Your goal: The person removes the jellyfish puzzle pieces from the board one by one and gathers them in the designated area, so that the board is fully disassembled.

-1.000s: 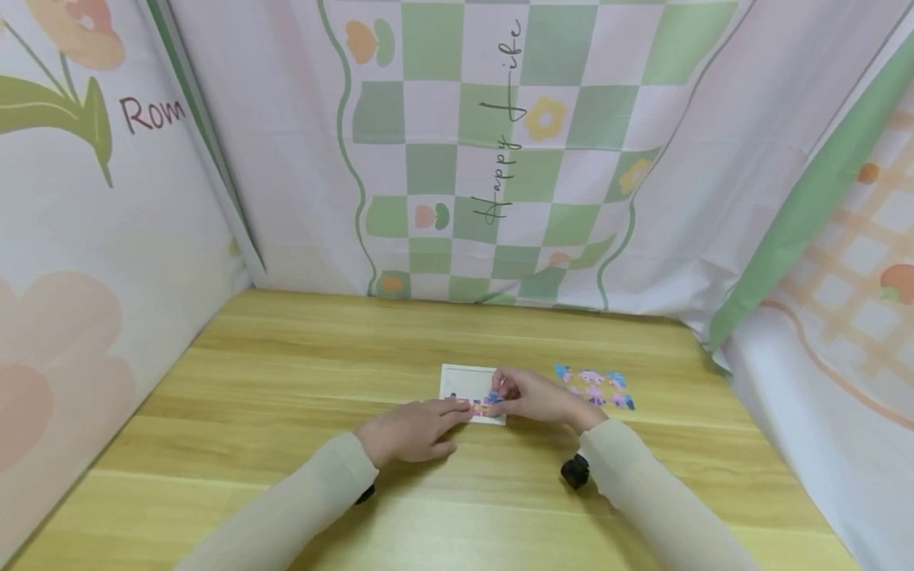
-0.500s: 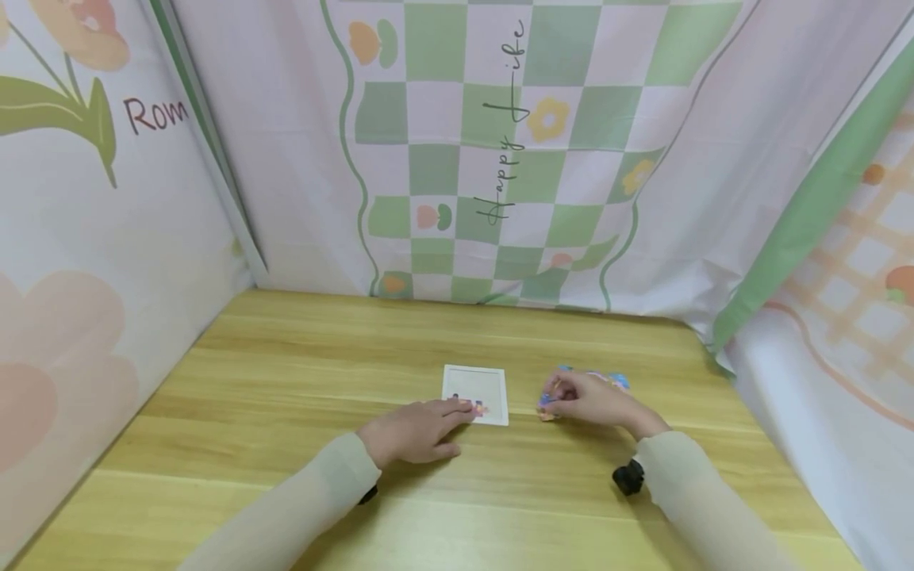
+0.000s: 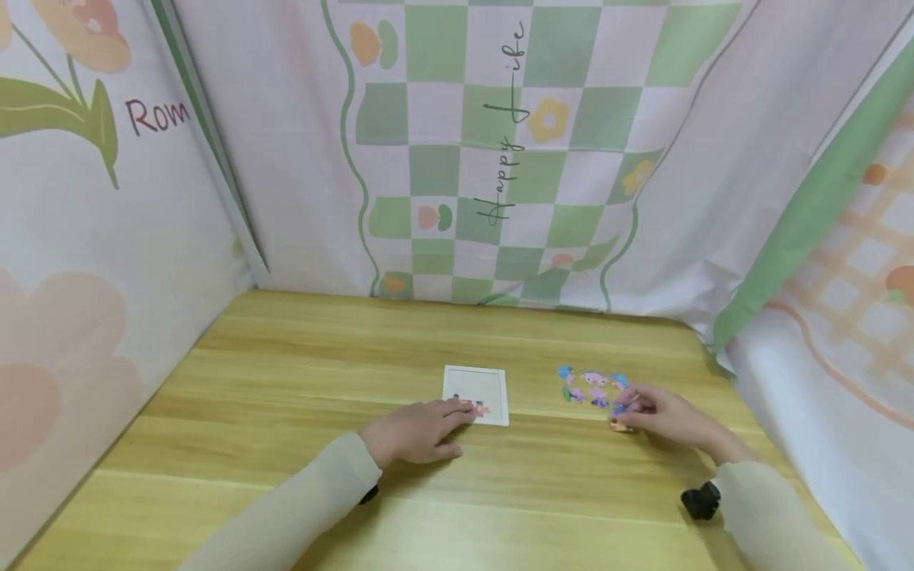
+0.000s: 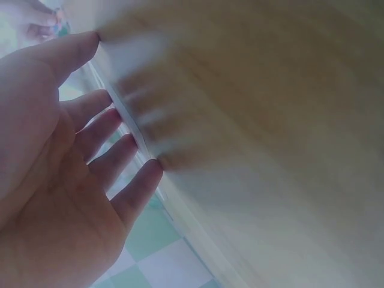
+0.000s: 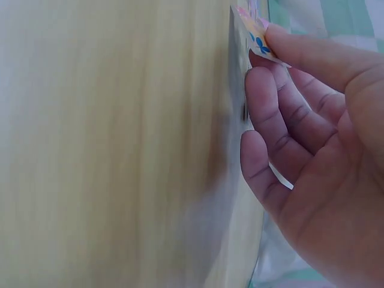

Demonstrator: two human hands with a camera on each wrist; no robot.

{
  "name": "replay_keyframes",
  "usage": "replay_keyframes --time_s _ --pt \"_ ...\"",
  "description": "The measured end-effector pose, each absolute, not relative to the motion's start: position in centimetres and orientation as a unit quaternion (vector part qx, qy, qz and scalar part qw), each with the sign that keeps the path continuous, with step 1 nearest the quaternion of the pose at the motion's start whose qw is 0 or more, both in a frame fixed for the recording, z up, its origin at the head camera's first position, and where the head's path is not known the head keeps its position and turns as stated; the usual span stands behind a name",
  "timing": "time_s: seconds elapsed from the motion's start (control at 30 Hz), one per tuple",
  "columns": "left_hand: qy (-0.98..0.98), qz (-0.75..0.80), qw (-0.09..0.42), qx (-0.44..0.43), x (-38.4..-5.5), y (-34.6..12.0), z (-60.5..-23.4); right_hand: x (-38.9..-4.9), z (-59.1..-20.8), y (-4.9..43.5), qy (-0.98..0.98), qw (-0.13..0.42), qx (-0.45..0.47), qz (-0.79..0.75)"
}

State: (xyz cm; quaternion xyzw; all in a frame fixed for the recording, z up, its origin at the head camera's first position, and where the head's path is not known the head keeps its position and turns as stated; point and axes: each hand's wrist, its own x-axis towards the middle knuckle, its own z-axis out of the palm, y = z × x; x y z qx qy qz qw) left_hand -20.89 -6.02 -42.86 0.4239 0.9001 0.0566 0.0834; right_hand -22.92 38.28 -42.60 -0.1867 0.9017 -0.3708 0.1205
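Note:
A white square puzzle tray (image 3: 505, 396) lies on the table, with a few joined jigsaw pieces (image 3: 481, 409) along its near edge. My left hand (image 3: 414, 432) rests on that edge with its fingers extended and partly covers those pieces. To the right, my right hand (image 3: 664, 418) pinches a jigsaw puzzle piece (image 3: 620, 427) between thumb and fingers. Up close in the right wrist view, this puzzle piece (image 5: 258, 41) shows yellow and pink print with a blue shape. Several loose jigsaw pieces (image 3: 596, 379), pink, purple and blue, lie just beyond the right hand.
The wooden table (image 3: 321, 341) extends to a hanging checkered curtain (image 3: 478, 159) at the back. Printed cloths hang on the left and right sides. A black wrist camera (image 3: 701, 501) sits under the right wrist.
My right hand has moved from the tray rightward to beside the loose pieces, carrying the jigsaw puzzle piece with it. My left hand has stayed at the tray.

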Motion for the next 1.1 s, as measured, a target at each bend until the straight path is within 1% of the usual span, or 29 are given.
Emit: replay_keyframes --time_s 0.17,0.33,0.6,0.87,1.1 --pt "0.899 0.060 0.082 0.427 -20.9 -6.1 -42.9 -22.4 -43.0 40.0 0.901 0.114 -0.180 -0.379" --pt "0.899 0.063 0.082 0.425 -21.0 -6.1 -43.0 -22.4 -43.2 40.7 0.902 0.113 -0.170 -0.380" --pt "0.901 0.057 0.083 0.421 -21.0 -6.0 -43.0 -22.4 -43.1 40.4 0.902 0.121 -0.171 -0.376" --pt "0.900 0.059 0.081 0.423 -21.1 -6.0 -43.1 -22.4 -42.9 40.0 0.910 0.126 -0.151 -0.365" --pt "0.899 0.058 0.078 0.426 -21.1 -6.1 -43.0 -22.5 -43.0 40.0 0.904 0.130 -0.158 -0.374"
